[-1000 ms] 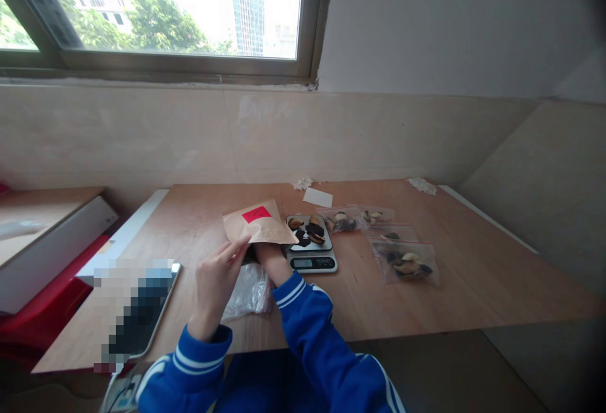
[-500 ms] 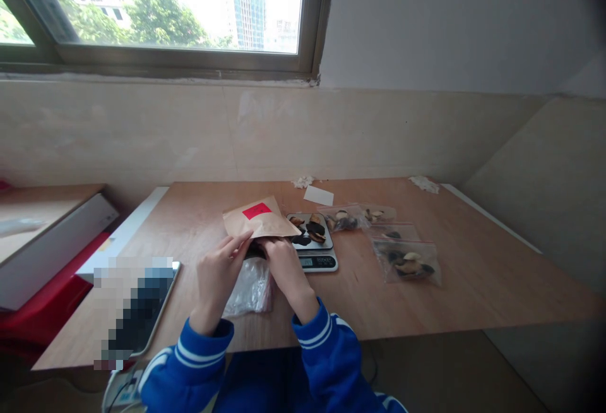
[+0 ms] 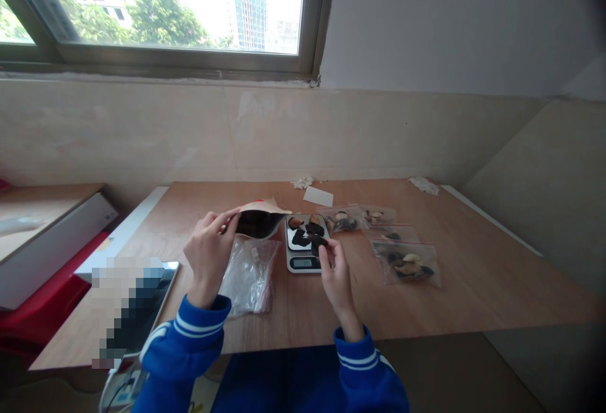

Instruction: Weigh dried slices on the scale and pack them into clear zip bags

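My left hand (image 3: pixel 211 249) is closed on the edge of a brown paper pouch (image 3: pixel 272 206), whose dark open mouth faces me. Between the fingertips of my right hand (image 3: pixel 336 268) is a dark dried slice (image 3: pixel 319 244), held over the near right part of a kitchen scale (image 3: pixel 292 266). Several dark and brown dried slices (image 3: pixel 300 237) lie on the scale's plate. The scale's display is lit, but its figures are too small to read. Below the pouch lies a stack of clear zip bags (image 3: pixel 249 280).
To the right of the scale lie several filled zip bags (image 3: pixel 409 264) with light and dark pieces inside. A white card (image 3: pixel 319 196) and crumpled tissue (image 3: pixel 303 182) are behind the scale. A tablet (image 3: pixel 142 312), partly blurred out, rests at the table's left.
My right hand has come out of the pouch and moved right to the scale with a dark dried slice. The pouch has tilted, so its opening now shows.
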A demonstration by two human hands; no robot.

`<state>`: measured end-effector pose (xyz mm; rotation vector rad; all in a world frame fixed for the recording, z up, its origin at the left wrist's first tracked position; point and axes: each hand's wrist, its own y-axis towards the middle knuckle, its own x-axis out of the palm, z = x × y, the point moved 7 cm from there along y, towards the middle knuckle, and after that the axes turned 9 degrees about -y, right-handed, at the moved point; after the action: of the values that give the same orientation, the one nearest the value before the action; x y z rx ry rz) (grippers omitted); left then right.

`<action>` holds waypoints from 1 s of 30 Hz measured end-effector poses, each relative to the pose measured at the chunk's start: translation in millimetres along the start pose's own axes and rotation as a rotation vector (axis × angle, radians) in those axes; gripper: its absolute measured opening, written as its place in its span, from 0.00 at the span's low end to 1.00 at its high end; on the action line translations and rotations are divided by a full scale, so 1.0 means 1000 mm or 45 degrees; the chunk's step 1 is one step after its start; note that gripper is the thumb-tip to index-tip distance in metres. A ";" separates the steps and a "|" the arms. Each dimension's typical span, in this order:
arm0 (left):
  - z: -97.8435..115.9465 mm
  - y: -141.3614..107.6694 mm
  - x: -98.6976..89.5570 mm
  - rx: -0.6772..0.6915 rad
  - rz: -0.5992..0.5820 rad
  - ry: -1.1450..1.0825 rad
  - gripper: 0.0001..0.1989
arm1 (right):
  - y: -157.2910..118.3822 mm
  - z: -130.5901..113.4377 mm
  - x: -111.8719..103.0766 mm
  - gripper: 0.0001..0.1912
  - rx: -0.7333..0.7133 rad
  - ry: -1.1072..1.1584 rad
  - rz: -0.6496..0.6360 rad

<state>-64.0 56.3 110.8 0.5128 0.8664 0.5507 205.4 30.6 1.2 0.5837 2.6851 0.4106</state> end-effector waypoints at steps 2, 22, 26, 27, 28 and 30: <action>0.002 0.013 -0.004 0.004 0.081 -0.028 0.11 | 0.007 0.013 -0.003 0.15 0.021 -0.032 -0.004; -0.027 0.029 0.030 0.181 0.107 -0.419 0.35 | 0.027 0.023 -0.002 0.12 -0.489 -0.767 -0.195; -0.026 0.027 0.030 0.210 0.081 -0.446 0.36 | 0.030 0.029 0.009 0.14 -0.554 -0.967 -0.200; -0.026 0.027 0.030 0.212 0.071 -0.456 0.36 | 0.030 0.030 0.010 0.14 -0.551 -0.982 -0.195; -0.026 0.026 0.030 0.214 0.062 -0.461 0.36 | 0.030 0.031 0.012 0.15 -0.544 -0.981 -0.189; -0.026 0.023 0.028 0.225 0.070 -0.448 0.36 | 0.029 0.030 0.011 0.16 -0.531 -0.930 -0.185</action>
<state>-75.3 96.7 95.2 0.7711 0.5675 0.4188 217.9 66.6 -18.4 0.3220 1.8594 0.5639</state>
